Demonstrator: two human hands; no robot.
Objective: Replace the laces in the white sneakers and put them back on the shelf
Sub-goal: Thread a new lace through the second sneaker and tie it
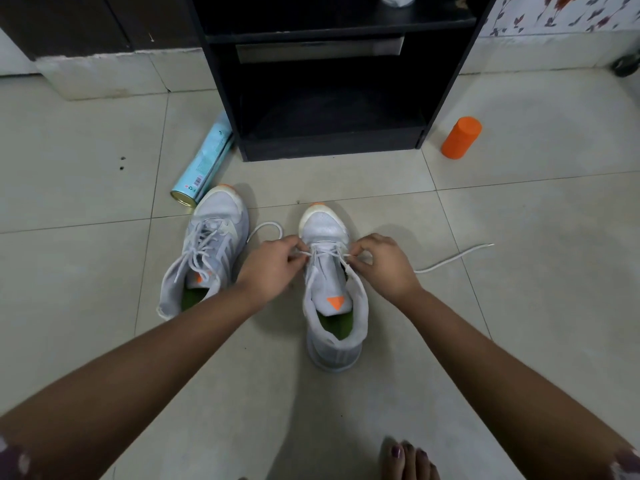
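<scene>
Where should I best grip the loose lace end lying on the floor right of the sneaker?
Pinch the lace just behind its free tip, from above. It lies flat on the tile, stretched away from the sneaker, so probably only a fingertip pinch works.

The pale tiled floor (pixel 519 323) carries a black shelf unit (pixel 329 140) at the far middle. Left of its base a teal spray can (pixel 204 161) lies on its side, its gold end near the toe of the left sneaker (pixel 207 251). The right sneaker (pixel 329 306) stands apart from it, both toes pointing far. A white lace (pixel 453 258) trails rightward over the tiles. An orange cylinder (pixel 460 137) stands upright right of the shelf unit. A bare foot (pixel 408 459) rests at the near edge.
</scene>
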